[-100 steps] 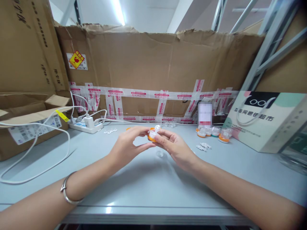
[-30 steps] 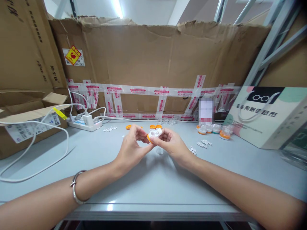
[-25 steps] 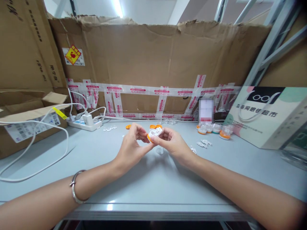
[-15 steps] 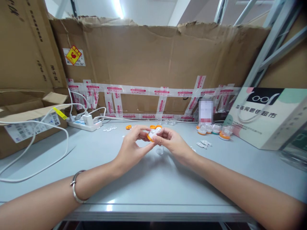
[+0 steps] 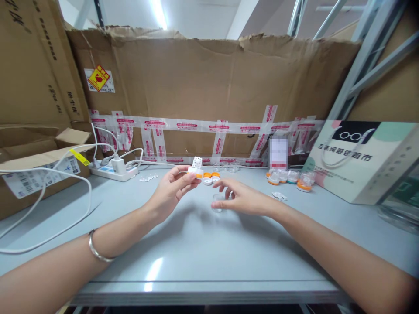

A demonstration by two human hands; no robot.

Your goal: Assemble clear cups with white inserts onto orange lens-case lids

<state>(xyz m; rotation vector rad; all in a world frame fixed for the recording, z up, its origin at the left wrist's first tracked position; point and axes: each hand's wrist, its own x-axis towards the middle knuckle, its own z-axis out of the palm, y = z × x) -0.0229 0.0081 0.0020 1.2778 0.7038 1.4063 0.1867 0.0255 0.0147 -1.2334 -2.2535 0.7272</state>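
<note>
My left hand (image 5: 175, 189) is closed on an orange-and-white round cap (image 5: 198, 175), pinched between thumb and fingers. A white piece dotted with small holes (image 5: 197, 162) stands up from the cap. My right hand (image 5: 240, 197) has thumb and fingers apart. Its thumb overlaps a small clear plastic cup (image 5: 216, 209) on the table; whether it touches the cup I cannot tell. Just behind, between both hands, lie several orange and white caps (image 5: 207, 179).
Clear cups (image 5: 231, 165) line the back. At right are lidded containers (image 5: 304, 186), white flat pieces (image 5: 279, 196), a blurred card (image 5: 278, 152) and a paper bag (image 5: 347, 170). Small white discs (image 5: 149, 178), a power strip (image 5: 114, 173), looping cables and an open carton (image 5: 42, 174) occupy the left.
My hands have come apart. The left keeps the cap and has moved slightly left, with the dotted piece now upright; the right has let go and lowered toward the clear cup.
</note>
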